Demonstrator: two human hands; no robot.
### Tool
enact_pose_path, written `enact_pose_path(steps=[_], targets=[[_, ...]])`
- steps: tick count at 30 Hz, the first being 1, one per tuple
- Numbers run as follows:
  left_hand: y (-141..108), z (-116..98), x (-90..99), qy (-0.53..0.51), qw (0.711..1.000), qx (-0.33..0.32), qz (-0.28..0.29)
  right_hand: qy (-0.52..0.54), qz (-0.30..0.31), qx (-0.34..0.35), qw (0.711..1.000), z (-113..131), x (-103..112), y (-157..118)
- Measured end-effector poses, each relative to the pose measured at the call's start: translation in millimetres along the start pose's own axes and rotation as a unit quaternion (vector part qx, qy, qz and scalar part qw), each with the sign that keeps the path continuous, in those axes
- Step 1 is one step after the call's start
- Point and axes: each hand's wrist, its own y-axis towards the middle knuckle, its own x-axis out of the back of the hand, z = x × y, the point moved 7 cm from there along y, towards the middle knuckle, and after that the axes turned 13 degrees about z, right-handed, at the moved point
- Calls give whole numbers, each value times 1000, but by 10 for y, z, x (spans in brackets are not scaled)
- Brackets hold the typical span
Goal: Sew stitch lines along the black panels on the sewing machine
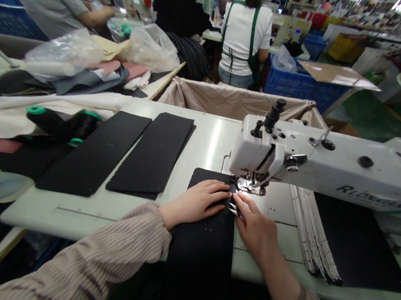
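A: What's on your feed at the left?

B: Spools [85,128] with green ends, lying by the cloth. Next, on my table [90,219], a black panel [95,153], then a stack [152,155] of similar ones, its layers slightly askew.

A: And your left hand [196,201]?

B: I've got it laid over the black strip [202,257], fingers extended and pressing down, clenched on nothing. The strip runs from beside the presser foot [250,187] down over the table's front edge.

A: Your right?

B: My right hand [258,230] has its fingers curled around snips [232,209], metal tips pointing at the strip, fingertips close to the left hand's. The machine [257,151] stands just beyond.

A: Far right?

B: A pile [360,246] of black pieces with pale edges, fanned out under the machine's arm.
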Motion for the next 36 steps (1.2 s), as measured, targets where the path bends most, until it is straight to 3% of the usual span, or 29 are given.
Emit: enact_pose_path(steps=[36], targets=[[0, 1, -17, 30, 999, -5, -14, 13, -2, 7, 1000, -3, 13, -15]])
